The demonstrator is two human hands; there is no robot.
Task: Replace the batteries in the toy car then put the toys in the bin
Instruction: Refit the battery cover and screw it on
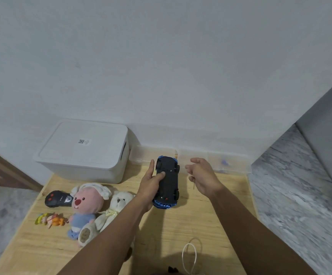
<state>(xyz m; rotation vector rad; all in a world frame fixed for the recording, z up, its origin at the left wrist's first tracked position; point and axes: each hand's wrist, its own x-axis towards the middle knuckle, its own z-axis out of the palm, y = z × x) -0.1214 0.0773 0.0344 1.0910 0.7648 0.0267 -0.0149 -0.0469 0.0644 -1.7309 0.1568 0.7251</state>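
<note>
There, above the middle of the desk (211, 225), the blue toy car (167, 183) was held underside up, its black chassis facing the camera. The left hand (151, 185) gripped it, thumb across the chassis and fingers (151, 165) along its left side. The right hand (203, 175) hovered just beside the car, fingers loosely curled, pinching a thin tool (194, 184). At the far left corner stood the white bin (85, 151), lid on. A clear organizer (201, 161) lined the far edge. Near the left edge lay a black remote (57, 199), a pink plush (86, 205), a white bear (109, 213) and a small colourful toy (50, 219).
</note>
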